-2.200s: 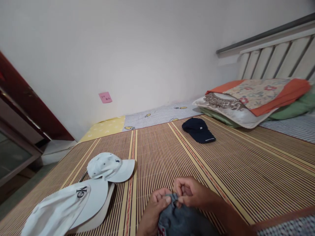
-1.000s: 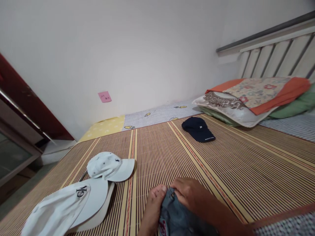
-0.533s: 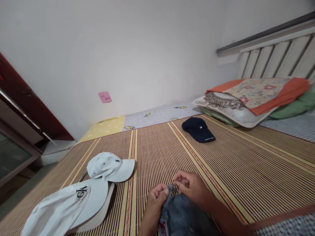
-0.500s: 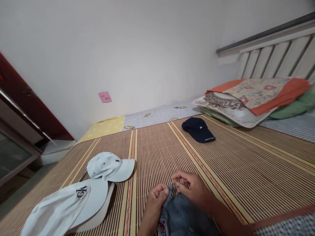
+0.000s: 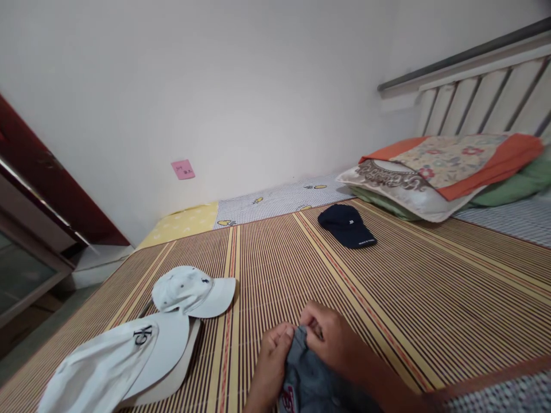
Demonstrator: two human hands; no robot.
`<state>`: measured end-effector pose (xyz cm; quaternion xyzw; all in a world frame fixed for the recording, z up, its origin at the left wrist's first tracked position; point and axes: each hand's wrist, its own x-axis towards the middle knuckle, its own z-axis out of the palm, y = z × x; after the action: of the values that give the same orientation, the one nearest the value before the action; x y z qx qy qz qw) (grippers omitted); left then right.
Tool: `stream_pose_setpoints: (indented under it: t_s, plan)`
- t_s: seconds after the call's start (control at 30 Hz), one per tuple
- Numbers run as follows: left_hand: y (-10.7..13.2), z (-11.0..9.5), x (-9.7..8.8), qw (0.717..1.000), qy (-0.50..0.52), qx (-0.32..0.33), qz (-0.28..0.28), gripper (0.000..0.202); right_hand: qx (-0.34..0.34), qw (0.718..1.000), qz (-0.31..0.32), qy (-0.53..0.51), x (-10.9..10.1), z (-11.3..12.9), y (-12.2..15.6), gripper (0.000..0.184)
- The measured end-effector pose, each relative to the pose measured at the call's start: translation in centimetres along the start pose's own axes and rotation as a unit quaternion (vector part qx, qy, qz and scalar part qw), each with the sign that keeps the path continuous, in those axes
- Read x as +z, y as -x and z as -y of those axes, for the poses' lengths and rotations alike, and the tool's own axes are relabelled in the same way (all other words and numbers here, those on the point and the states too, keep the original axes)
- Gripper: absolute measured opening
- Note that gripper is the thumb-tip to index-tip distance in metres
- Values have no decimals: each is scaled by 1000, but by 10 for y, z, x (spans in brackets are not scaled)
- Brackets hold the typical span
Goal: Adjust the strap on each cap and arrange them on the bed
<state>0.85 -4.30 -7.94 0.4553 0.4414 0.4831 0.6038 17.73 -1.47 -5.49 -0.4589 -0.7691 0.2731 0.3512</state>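
Note:
A grey-blue cap (image 5: pixel 307 373) with a red and white emblem low on its left is held between my hands at the bottom of the view. Thumb and fingers of my left hand (image 5: pixel 274 355) pinch its upper left edge. On the other side, my right hand (image 5: pixel 331 332) is closed on the cap's upper edge, close to the left fingertips. The lower part of the cap runs out of view. To the left lie a white cap (image 5: pixel 193 292) with a small dark logo and a larger white cap (image 5: pixel 112 355) with black letters, touching each other.
A navy cap (image 5: pixel 346 226) rests farther back on the striped bamboo mat (image 5: pixel 275 264). Stacked pillows (image 5: pixel 451 163) are at the right by a white radiator (image 5: pixel 486 100). A pink note (image 5: pixel 183 169) is stuck on the wall.
My right hand has moved down and left and now grips the cap's edge beside my left hand. The edge is drawn together between them.

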Motion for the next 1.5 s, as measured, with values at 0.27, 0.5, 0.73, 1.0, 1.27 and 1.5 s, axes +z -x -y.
stream_pose_setpoints:
  t_s: [0.27, 0.5, 0.73, 1.0, 1.27, 1.5]
  plan:
    - [-4, 3, -4, 1000, 7, -10, 9, 48, -14, 979, 42, -201, -17, -2, -4, 35]
    - [-4, 3, -3, 1000, 7, -19, -3, 47, 40, 993, -27, -111, -6, -8, -5, 15]
    - [-3, -1, -2, 999, 37, -26, 12, 48, -74, 985, 55, -143, -13, -1, -4, 23]
    - [-4, 7, -5, 998, 50, -27, 20, 45, 46, 964, -7, -263, -5, -4, -4, 20]
    - [-4, 3, -3, 999, 30, -25, 13, 46, 10, 991, -30, -130, 1, -3, -3, 18]
    - [-6, 9, -6, 995, 92, -42, 4, 42, 87, 947, 42, -307, -3, -17, -7, 30]
